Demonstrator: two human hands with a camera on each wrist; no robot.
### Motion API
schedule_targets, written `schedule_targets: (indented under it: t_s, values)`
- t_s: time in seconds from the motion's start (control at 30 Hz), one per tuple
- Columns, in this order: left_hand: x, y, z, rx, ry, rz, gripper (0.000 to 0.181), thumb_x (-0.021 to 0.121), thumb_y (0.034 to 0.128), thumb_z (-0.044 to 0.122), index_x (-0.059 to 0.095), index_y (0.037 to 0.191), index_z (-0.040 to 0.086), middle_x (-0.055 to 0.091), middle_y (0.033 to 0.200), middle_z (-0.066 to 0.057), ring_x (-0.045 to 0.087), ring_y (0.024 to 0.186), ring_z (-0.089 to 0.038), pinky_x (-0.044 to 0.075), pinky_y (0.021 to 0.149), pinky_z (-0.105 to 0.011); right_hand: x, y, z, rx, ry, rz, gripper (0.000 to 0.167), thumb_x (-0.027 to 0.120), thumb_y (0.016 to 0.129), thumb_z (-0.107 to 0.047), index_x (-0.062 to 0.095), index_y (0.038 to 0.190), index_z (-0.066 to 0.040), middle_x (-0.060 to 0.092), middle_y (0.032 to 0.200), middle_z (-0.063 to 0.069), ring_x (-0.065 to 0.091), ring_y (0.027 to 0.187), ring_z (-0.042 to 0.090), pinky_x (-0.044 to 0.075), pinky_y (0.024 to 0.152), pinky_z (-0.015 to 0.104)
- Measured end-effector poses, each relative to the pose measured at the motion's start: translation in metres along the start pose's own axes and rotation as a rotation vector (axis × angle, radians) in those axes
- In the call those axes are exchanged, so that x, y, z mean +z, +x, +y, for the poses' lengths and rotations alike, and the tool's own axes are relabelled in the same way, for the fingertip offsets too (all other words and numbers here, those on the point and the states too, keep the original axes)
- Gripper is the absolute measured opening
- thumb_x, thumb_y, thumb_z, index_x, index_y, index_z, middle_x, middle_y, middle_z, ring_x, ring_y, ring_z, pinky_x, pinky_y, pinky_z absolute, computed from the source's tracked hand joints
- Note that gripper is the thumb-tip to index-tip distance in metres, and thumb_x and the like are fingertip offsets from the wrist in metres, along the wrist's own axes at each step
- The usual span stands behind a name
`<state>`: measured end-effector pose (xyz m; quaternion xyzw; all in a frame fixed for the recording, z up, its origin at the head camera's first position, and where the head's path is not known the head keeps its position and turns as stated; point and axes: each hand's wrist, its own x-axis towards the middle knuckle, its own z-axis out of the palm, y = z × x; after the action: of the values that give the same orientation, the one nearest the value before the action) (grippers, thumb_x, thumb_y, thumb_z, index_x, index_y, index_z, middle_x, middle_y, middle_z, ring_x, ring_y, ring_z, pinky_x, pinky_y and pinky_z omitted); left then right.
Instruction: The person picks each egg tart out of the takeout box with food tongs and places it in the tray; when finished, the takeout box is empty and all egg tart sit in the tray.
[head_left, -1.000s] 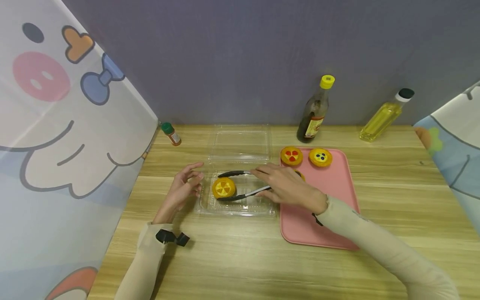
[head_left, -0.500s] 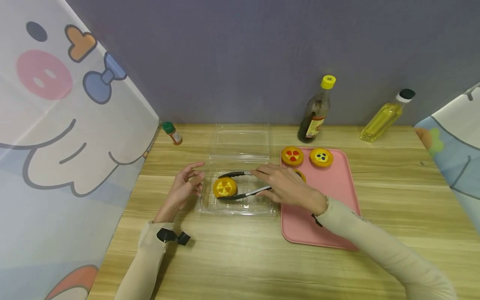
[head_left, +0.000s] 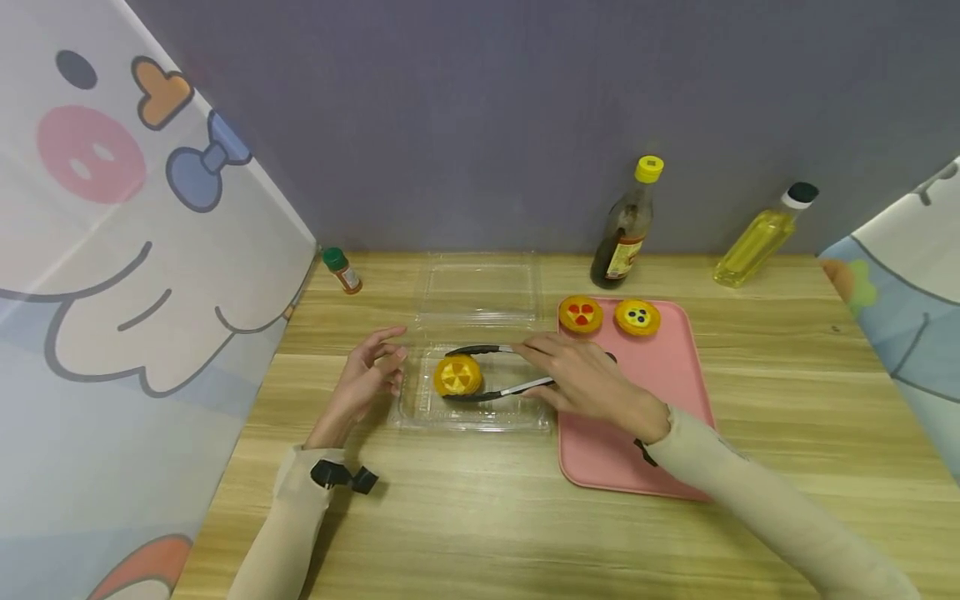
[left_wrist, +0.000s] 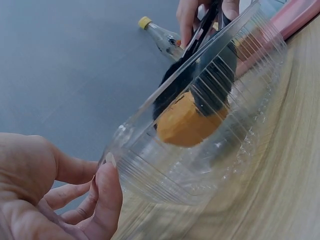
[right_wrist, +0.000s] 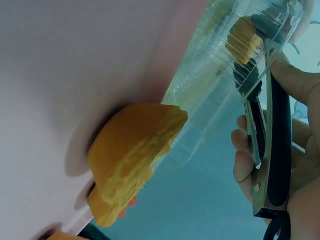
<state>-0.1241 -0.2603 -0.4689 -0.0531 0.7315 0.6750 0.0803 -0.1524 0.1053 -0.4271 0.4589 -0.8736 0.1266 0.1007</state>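
My left hand point(head_left: 363, 379) pinches the left rim of a hinged clear plastic container point(left_wrist: 165, 175) between thumb and fingertips, as the left wrist view shows. My right hand point(head_left: 588, 375) grips a pair of tongs point(right_wrist: 280, 145) with black tips and metal arms. Inside the container, the tips stand on either side of a tart point(head_left: 457, 377) with an orange-and-yellow wedge pattern. In the left wrist view the tips press against the tart's orange side point(left_wrist: 187, 122). Whether it is clear of the container's floor, I cannot tell. The container's lid point(head_left: 482, 283) lies folded back.
Right of the container lies a pink tray point(head_left: 630, 454), bearing a red-topped tart point(head_left: 581, 314) and a blue-dotted tart point(head_left: 637, 317). Close to the right wrist camera is another tart point(right_wrist: 132, 155). Behind stand a dark sauce bottle point(head_left: 622, 242), an oil bottle point(head_left: 753, 247) and a spice jar point(head_left: 342, 271).
The tongs and the tart between their tips have shifted slightly right within the container, along with my right hand. My left hand has stayed at the rim.
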Motion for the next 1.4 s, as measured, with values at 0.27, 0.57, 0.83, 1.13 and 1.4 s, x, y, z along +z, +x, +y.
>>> schedule_targets:
  t_s: [0.27, 0.57, 0.83, 1.13, 1.4]
  values:
    - [-0.001, -0.001, 0.001, 0.0, -0.003, -0.023, 0.05, 0.058, 0.1073, 0.012, 0.044, 0.156, 0.008, 0.057, 0.111, -0.008, 0.06, 0.065, -0.008, 0.055, 0.054, -0.021, -0.008, -0.019, 0.001, 0.078, 0.018, 0.022, 0.066, 0.082, 0.089, -0.043, 0.061, 0.145, -0.015, 0.068, 0.136, 0.003, 0.07, 0.111, 0.023, 0.061, 0.064, 0.04]
    - [-0.001, -0.001, 0.0, 0.002, -0.007, -0.021, 0.051, 0.058, 0.1073, 0.012, 0.043, 0.156, 0.008, 0.058, 0.11, -0.008, 0.06, 0.065, -0.007, 0.055, 0.054, -0.021, -0.016, -0.041, 0.004, 0.165, 0.037, 0.031, 0.069, 0.084, 0.087, -0.045, 0.061, 0.146, -0.017, 0.065, 0.142, 0.005, 0.069, 0.113, 0.024, 0.06, 0.063, 0.039]
    - [-0.001, 0.0, 0.0, -0.003, -0.011, -0.012, 0.051, 0.059, 0.1068, 0.012, 0.044, 0.155, 0.008, 0.059, 0.107, -0.006, 0.06, 0.064, -0.006, 0.055, 0.053, -0.021, -0.024, -0.063, 0.008, 0.216, 0.028, 0.072, 0.072, 0.084, 0.086, -0.042, 0.058, 0.148, -0.017, 0.065, 0.142, 0.008, 0.071, 0.115, 0.028, 0.06, 0.06, 0.042]
    - [-0.001, -0.001, 0.0, -0.007, -0.014, -0.017, 0.052, 0.058, 0.107, 0.011, 0.042, 0.156, 0.007, 0.059, 0.107, -0.006, 0.06, 0.063, -0.006, 0.055, 0.053, -0.021, -0.033, -0.086, 0.017, 0.253, 0.01, 0.179, 0.073, 0.09, 0.079, -0.041, 0.065, 0.141, -0.012, 0.07, 0.132, 0.008, 0.069, 0.114, 0.029, 0.063, 0.075, 0.045]
    - [0.002, 0.003, -0.001, -0.007, -0.02, -0.03, 0.053, 0.06, 0.1064, 0.012, 0.042, 0.156, 0.006, 0.059, 0.106, -0.006, 0.06, 0.063, -0.007, 0.055, 0.053, -0.021, -0.038, -0.101, 0.018, 0.265, 0.013, 0.239, 0.076, 0.093, 0.074, -0.036, 0.065, 0.142, -0.015, 0.07, 0.134, 0.005, 0.069, 0.105, 0.024, 0.06, 0.067, 0.041]
